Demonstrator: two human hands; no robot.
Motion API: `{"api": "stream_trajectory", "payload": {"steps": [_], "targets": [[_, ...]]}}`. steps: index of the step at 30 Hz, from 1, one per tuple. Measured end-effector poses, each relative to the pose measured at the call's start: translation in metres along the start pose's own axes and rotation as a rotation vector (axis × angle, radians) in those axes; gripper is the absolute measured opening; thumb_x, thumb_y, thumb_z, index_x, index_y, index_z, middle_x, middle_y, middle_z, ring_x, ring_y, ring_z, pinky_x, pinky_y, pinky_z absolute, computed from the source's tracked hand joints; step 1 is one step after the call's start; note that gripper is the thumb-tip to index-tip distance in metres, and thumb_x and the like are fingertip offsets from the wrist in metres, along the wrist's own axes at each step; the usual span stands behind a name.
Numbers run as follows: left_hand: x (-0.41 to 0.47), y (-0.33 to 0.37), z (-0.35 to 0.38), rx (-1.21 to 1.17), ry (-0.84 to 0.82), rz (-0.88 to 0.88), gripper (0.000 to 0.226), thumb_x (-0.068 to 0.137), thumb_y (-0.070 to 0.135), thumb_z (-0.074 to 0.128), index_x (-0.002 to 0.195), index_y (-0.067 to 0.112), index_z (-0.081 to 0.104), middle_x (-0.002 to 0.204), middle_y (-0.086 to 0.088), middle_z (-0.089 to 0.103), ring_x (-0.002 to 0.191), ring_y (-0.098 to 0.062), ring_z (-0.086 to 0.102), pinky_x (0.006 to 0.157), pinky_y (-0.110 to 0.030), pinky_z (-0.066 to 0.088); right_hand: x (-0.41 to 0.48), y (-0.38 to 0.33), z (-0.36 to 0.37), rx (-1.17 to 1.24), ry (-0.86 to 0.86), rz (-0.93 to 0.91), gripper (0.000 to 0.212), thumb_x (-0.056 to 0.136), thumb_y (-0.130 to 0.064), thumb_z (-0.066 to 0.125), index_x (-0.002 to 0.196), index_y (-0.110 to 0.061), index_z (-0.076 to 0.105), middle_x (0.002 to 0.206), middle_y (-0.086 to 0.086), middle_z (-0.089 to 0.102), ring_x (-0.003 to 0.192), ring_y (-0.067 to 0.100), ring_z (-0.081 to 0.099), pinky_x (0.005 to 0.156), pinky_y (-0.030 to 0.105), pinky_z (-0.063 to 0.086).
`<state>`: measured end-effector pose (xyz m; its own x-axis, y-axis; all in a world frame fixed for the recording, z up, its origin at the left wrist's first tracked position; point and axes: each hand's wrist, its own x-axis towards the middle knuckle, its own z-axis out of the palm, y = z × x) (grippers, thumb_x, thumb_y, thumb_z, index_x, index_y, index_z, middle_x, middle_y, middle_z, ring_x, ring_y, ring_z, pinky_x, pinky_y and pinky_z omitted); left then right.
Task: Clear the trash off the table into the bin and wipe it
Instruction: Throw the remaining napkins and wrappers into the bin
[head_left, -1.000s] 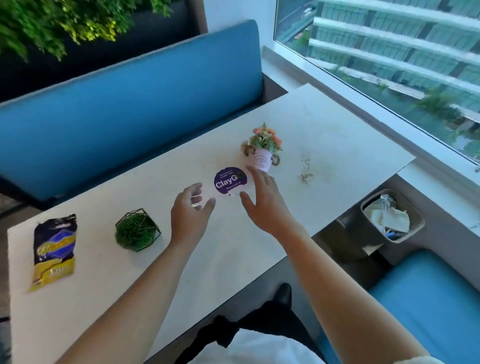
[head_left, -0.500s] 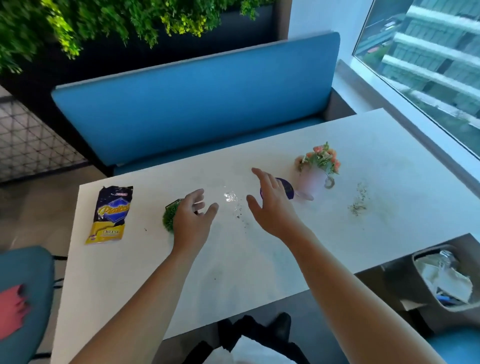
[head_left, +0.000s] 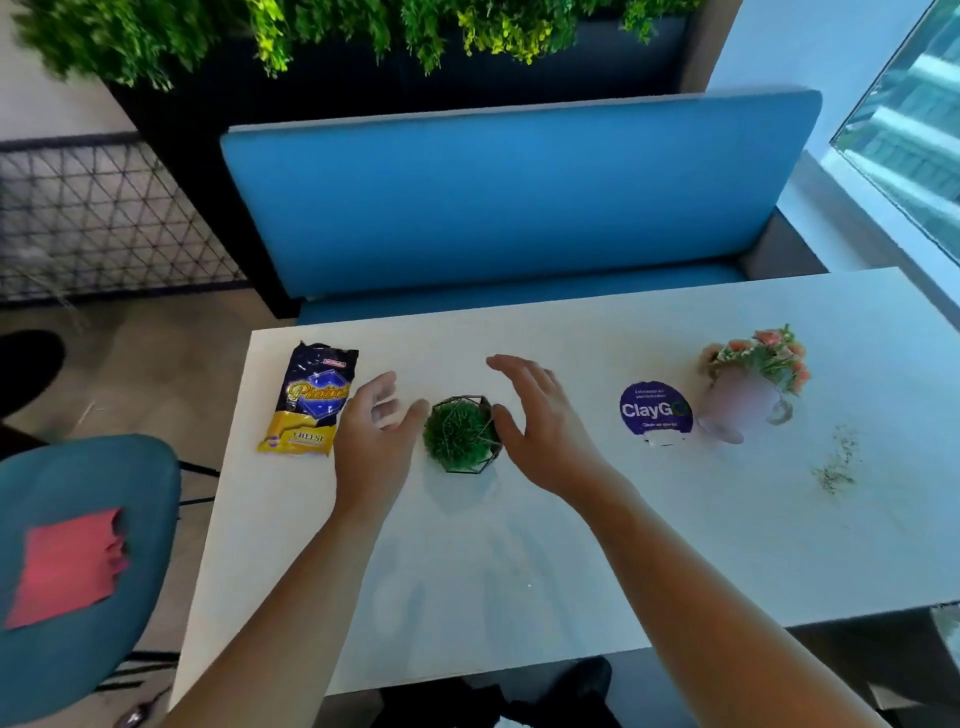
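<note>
Both hands are out over the white table (head_left: 519, 571), one on each side of a small green plant (head_left: 460, 434) in a black wire frame. The left hand (head_left: 371, 441) is open with its fingers spread and holds nothing. It hangs between the plant and the chip bag (head_left: 311, 400), and its thumb points toward the plant. The right hand (head_left: 540, 426) is open too and also holds nothing. Its fingers are arched and its thumb is right at the plant's wire edge, though I cannot tell whether it actually touches. The chip bag, dark blue and yellow, lies flat near the table's far left corner, just beside the left hand. To the right are a round purple sticker (head_left: 655, 410) and, next to it, a pale pot of pink flowers (head_left: 748, 389). Further right, a scatter of greenish crumbs (head_left: 836, 462) lies on the tabletop, well apart from both hands. A red cloth (head_left: 67, 566) lies on the teal chair (head_left: 88, 467) at the left, off the table. A blue bench (head_left: 519, 197) runs along the far side.
</note>
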<state>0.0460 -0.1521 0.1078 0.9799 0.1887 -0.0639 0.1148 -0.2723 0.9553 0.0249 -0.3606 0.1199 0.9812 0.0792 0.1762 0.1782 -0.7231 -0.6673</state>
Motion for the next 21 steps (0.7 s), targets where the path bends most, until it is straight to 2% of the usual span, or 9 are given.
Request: {"api": "stream_trajectory", "payload": {"steps": [5, 9, 13, 16, 19, 21], "targets": [[0.052, -0.037, -0.07, 0.016, 0.003, -0.046, 0.048, 0.092, 0.029, 0.075, 0.137, 0.028, 0.06, 0.131, 0.015, 0.063, 0.115, -0.001, 0.062, 0.085, -0.018, 0.051, 0.039, -0.061, 0.071, 0.103, -0.004, 0.077, 0.05, 0.101, -0.019, 0.056, 0.15, -0.022, 0.044, 0.15, -0.006, 0.048, 0.139, 0.014, 0.041, 0.116, 0.028, 0.034], [0.096, -0.074, -0.121, 0.065, 0.001, -0.1, 0.048, 0.09, 0.03, 0.077, 0.134, 0.028, 0.06, 0.132, 0.011, 0.061, 0.116, -0.004, 0.062, 0.091, -0.027, 0.054, 0.073, -0.09, 0.137, 0.185, -0.01, 0.137, 0.053, 0.099, -0.018, 0.059, 0.15, -0.02, 0.044, 0.148, -0.002, 0.051, 0.133, 0.018, 0.049, 0.11, 0.039, 0.044], [0.129, -0.103, -0.154, 0.109, -0.045, -0.178, 0.049, 0.09, 0.024, 0.076, 0.136, 0.026, 0.059, 0.132, 0.009, 0.059, 0.115, -0.009, 0.061, 0.08, -0.019, 0.048, 0.103, -0.094, 0.196, 0.232, -0.074, 0.356, 0.055, 0.097, -0.023, 0.061, 0.149, -0.023, 0.042, 0.147, -0.002, 0.052, 0.127, 0.019, 0.055, 0.105, 0.046, 0.049], [0.149, -0.124, -0.163, 0.161, -0.101, -0.237, 0.055, 0.09, 0.025, 0.075, 0.141, 0.025, 0.055, 0.137, 0.008, 0.056, 0.118, -0.01, 0.058, 0.072, -0.017, 0.045, 0.12, -0.091, 0.225, 0.314, -0.135, 0.539, 0.054, 0.098, -0.025, 0.063, 0.148, -0.024, 0.042, 0.144, 0.0, 0.055, 0.118, 0.018, 0.059, 0.099, 0.037, 0.05], [0.166, -0.141, -0.169, 0.27, -0.175, -0.289, 0.062, 0.087, 0.027, 0.076, 0.144, 0.025, 0.052, 0.136, 0.004, 0.054, 0.115, -0.014, 0.061, 0.076, -0.025, 0.051, 0.132, -0.087, 0.248, 0.485, -0.172, 0.726, 0.052, 0.097, -0.023, 0.065, 0.145, -0.021, 0.045, 0.136, 0.005, 0.058, 0.118, 0.024, 0.061, 0.098, 0.042, 0.053], [0.174, -0.15, -0.17, 0.339, -0.239, -0.298, 0.057, 0.084, 0.024, 0.075, 0.138, 0.023, 0.057, 0.129, 0.002, 0.06, 0.107, -0.018, 0.065, 0.08, -0.031, 0.054, 0.136, -0.081, 0.262, 0.555, -0.204, 0.834, 0.051, 0.094, -0.022, 0.067, 0.141, -0.019, 0.047, 0.12, 0.004, 0.064, 0.108, 0.025, 0.063, 0.097, 0.044, 0.054]]}}
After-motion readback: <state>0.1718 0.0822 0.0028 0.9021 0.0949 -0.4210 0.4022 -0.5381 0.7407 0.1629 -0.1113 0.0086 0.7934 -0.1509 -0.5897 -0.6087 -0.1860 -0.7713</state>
